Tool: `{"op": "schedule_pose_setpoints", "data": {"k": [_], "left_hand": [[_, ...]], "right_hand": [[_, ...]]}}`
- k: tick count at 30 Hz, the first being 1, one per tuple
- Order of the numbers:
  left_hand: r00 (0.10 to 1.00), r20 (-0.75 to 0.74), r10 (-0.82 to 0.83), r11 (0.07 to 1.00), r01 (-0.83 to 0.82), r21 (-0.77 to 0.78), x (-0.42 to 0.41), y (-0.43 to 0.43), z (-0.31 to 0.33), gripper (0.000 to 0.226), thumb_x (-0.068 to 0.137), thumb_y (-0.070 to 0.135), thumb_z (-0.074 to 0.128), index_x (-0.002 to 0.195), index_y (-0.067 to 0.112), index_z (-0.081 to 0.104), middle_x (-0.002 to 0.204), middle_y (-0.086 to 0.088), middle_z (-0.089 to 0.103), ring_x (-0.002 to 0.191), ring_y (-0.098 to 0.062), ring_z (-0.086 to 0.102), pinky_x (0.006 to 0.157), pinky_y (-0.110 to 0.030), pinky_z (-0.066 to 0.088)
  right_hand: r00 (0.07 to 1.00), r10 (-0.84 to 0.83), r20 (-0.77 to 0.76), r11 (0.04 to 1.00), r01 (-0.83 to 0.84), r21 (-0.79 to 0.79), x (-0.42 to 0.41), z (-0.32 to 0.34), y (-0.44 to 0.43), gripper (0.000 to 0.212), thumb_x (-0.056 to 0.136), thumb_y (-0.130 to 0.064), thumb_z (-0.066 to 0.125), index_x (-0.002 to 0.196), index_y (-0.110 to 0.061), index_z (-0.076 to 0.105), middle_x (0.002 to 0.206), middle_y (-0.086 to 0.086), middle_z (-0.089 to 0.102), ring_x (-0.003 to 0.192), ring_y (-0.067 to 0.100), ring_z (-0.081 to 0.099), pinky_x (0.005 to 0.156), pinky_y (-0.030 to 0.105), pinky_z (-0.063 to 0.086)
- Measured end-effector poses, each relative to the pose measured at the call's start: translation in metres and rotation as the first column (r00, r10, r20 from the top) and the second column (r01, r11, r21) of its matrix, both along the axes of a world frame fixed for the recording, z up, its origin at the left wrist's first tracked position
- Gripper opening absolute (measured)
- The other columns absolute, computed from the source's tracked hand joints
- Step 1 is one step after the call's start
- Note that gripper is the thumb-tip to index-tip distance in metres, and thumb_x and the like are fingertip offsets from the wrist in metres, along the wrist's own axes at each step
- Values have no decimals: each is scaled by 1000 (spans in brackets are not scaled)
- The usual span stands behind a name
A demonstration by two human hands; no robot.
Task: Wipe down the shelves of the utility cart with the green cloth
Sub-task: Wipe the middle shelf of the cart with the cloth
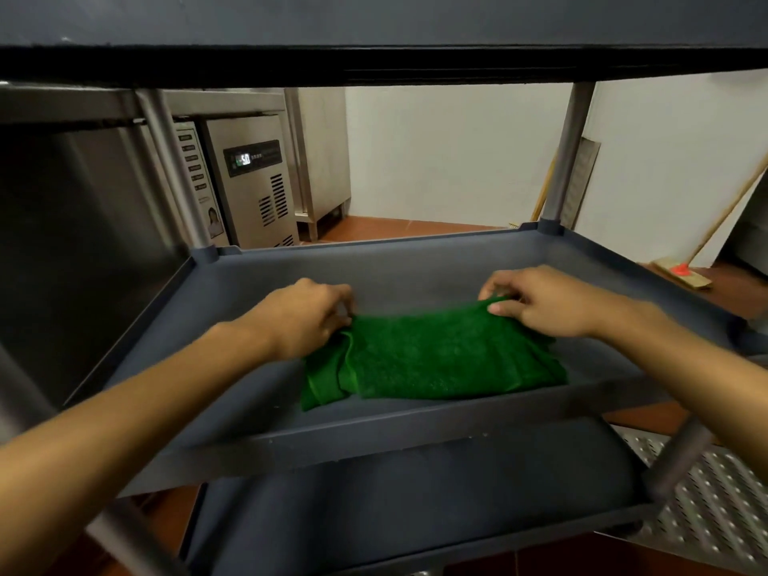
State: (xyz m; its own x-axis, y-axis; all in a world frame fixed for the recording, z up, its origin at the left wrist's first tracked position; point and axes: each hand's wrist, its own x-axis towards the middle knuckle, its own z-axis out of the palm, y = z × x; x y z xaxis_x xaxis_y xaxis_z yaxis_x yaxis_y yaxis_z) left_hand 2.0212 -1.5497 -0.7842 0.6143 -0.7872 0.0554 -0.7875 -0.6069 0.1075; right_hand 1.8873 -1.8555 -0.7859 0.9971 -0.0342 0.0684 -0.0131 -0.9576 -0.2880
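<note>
The green cloth (432, 359) lies partly folded on the middle shelf (232, 367) of the grey utility cart. My left hand (303, 315) pinches the cloth's left far corner. My right hand (540, 301) pinches the right far corner and lifts it slightly off the shelf. The cart's top shelf (374, 31) hangs overhead and the bottom shelf (415, 492) shows below the middle one.
Metal cart posts (567, 155) stand at the corners. A steel refrigerator unit (253, 185) and counter stand behind left. A broom (681, 272) leans at the right wall. A perforated metal floor plate (715, 500) lies at lower right on the red tile floor.
</note>
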Motion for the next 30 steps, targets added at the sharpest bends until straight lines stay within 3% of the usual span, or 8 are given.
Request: {"op": "schedule_pose_setpoints", "data": {"k": [2,5,7,10,16,20,24,30], "left_hand": [[995,93,24,999,-27,23,0,-3,-11,29,101,29,50,130,25,51,124,-2,61,110,-24,61,91,-46,53],[977,170,-129,986,145,-85,-11,7,-23,31,99,45,46,125,31,54,119,4,57,103,-18,62,85,-41,55],[958,123,-257,964,264,-38,-22,16,-30,43,93,64,42,124,37,54,118,10,54,100,-8,59,83,-33,55],[954,128,-269,962,262,69,-30,21,-41,65,86,78,43,137,39,45,126,12,51,108,-8,55,87,-32,53],[933,229,-279,960,278,35,-32,13,-44,46,100,52,42,139,30,52,127,5,55,111,-17,58,90,-39,51],[956,106,-275,960,279,-21,-34,19,-39,39,101,47,46,133,28,57,123,8,51,109,-13,56,93,-34,49],[943,-95,-319,940,302,-158,-47,29,-39,29,101,38,51,120,21,64,123,9,50,112,-4,53,102,-28,44],[898,-391,-202,964,111,-241,-53,46,-26,26,101,33,53,94,10,61,83,-12,62,76,-25,60,79,-51,48]], "right_hand": [[999,6,43,997,-2,-83,6,-13,2,24,96,-17,62,119,-23,62,115,-5,65,110,14,60,95,32,47],[988,105,117,994,-104,-21,-5,-21,0,16,88,-31,73,104,-32,71,109,-16,65,104,0,59,95,27,47],[986,160,37,983,-163,82,-19,-25,1,24,79,-49,76,101,-39,73,110,-22,66,106,-5,60,95,19,46],[977,200,-79,972,-189,137,-37,-32,1,50,71,-67,72,118,-51,65,130,-33,55,122,-15,48,105,12,32],[974,227,21,974,-226,-27,-44,-44,11,38,92,-38,63,130,-36,62,142,-17,53,132,-3,43,107,8,24],[976,206,66,978,-204,-46,-46,-44,14,28,97,-24,59,124,-23,68,130,-10,65,122,4,57,102,12,38],[988,150,26,989,-150,-8,-46,-33,18,23,100,-25,54,120,-24,66,117,-11,70,106,3,62,92,24,47],[977,191,-92,977,-180,111,-38,-15,33,18,103,-27,48,91,-21,60,82,-8,61,73,4,55,76,29,44]]}}
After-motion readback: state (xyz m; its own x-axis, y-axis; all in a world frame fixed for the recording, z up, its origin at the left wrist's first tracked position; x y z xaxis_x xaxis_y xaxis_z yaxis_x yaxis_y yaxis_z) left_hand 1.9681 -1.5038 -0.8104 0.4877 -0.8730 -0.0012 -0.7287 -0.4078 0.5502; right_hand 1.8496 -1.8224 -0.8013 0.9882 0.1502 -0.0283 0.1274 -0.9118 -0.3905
